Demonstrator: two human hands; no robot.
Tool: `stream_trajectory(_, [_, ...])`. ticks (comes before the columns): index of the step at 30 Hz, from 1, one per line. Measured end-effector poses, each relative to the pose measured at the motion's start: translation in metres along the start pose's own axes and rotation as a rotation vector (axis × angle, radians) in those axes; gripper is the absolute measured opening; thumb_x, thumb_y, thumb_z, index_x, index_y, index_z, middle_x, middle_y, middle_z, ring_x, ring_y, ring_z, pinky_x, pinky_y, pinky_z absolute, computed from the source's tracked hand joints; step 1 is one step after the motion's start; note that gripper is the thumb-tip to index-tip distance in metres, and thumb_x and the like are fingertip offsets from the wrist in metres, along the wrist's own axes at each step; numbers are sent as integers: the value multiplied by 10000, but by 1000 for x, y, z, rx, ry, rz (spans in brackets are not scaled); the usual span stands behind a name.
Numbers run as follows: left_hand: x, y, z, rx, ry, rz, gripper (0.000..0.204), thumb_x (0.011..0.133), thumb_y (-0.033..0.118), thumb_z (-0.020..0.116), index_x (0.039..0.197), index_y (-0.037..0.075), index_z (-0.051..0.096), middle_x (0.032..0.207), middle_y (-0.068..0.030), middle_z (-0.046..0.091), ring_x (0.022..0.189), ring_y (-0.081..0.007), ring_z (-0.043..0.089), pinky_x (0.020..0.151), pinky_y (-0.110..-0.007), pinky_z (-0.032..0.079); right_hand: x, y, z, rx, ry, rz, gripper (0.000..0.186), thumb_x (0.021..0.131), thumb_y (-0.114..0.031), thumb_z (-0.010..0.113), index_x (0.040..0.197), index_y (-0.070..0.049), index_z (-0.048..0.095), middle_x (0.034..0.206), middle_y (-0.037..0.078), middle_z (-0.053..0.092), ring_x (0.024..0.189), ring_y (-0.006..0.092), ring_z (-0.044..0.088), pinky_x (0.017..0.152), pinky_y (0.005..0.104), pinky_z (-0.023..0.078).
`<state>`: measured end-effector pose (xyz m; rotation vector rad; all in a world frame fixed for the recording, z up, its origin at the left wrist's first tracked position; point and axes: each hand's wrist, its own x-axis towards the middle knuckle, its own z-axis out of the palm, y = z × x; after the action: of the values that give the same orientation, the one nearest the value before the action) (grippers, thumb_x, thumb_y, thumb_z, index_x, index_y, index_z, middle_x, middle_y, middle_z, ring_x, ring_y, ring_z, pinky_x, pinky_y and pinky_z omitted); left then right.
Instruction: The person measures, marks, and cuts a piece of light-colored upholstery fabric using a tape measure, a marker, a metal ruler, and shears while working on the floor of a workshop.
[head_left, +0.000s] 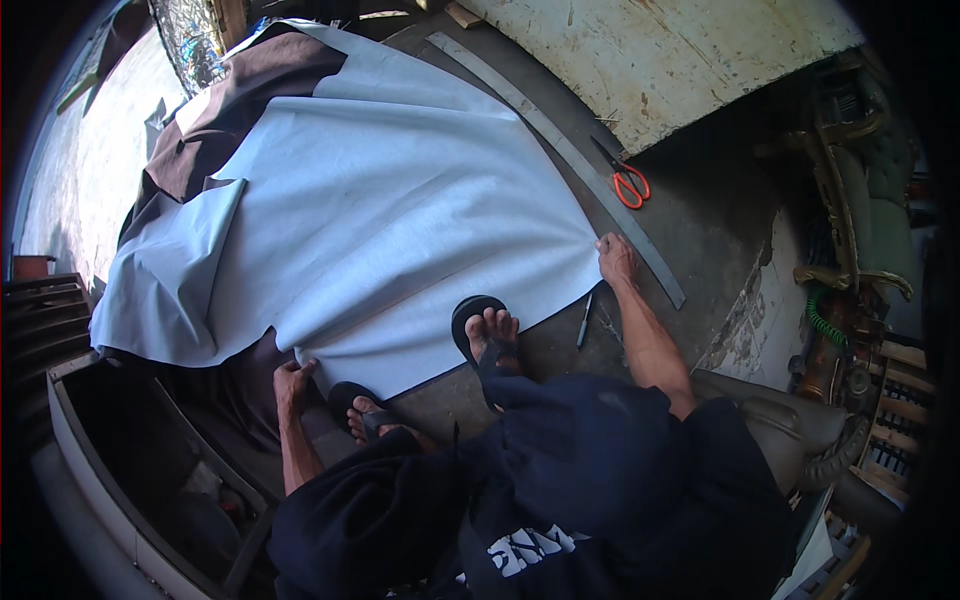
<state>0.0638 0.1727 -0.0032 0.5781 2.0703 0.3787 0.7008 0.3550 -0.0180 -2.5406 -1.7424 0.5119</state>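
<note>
A large pale sheet of fabric or leather (410, 190), with brown material (260, 80) showing at its upper left, lies spread and rippled on the dark floor. My left hand (295, 378) pinches its lower left edge. My right hand (616, 258) holds its right corner. My sandalled feet stand between my hands, the right foot (492, 335) over the sheet's lower edge. A slim pen-like tool (584, 322) lies left of my right forearm. A long metal straightedge (560, 140) runs along the right side, with orange-handled scissors (630, 188) beside it.
A worn pale board (680, 50) is at the top right. A carved green upholstered chair (880, 210), a green coiled hose (825, 320) and some machinery stand at the right. An open box-like frame (75, 400) is at the lower left, near a dark slatted piece (40, 330).
</note>
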Motion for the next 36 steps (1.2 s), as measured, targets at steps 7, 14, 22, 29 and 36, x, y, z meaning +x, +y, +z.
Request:
stream_trajectory(7, [-10,-21,0,289,22,220,519,739,369,820,960,-90,721,983,-212,662,951,-345,651,856,-426,494,3,16,13,141,-88,-22,579,736,-414,838,1066,20,643,955,162,699,888,271,678,804,390,526])
stream_trajectory(14, [-17,-30,3,495,152,286,443,704,339,838,808,-73,714,972,-275,608,942,-408,612,854,-484,489,9,22,8,148,-108,-17,429,815,-321,769,1100,-3,726,969,141,746,903,232,702,842,349,519])
stream_trajectory(22, [-26,-41,12,534,307,338,363,684,271,842,815,-49,734,979,-287,619,942,-397,614,848,-484,505,9,10,1,123,-108,-17,440,802,-367,768,1083,-32,732,951,160,742,908,270,702,824,379,511])
stream_trajectory(29, [-24,-21,6,596,139,231,454,748,364,820,942,-37,733,1003,-230,651,904,-342,647,832,-420,517,15,12,-8,-74,-165,28,468,816,-315,752,1181,-31,679,1045,169,726,996,278,694,892,392,522])
stream_trajectory(36, [54,-15,-53,-795,111,-36,521,865,433,772,1077,-16,615,868,-69,657,656,-119,590,596,-253,477,95,-114,-19,318,-46,-299,602,841,-290,744,1338,-10,551,1280,207,600,1194,323,595,1009,402,478])
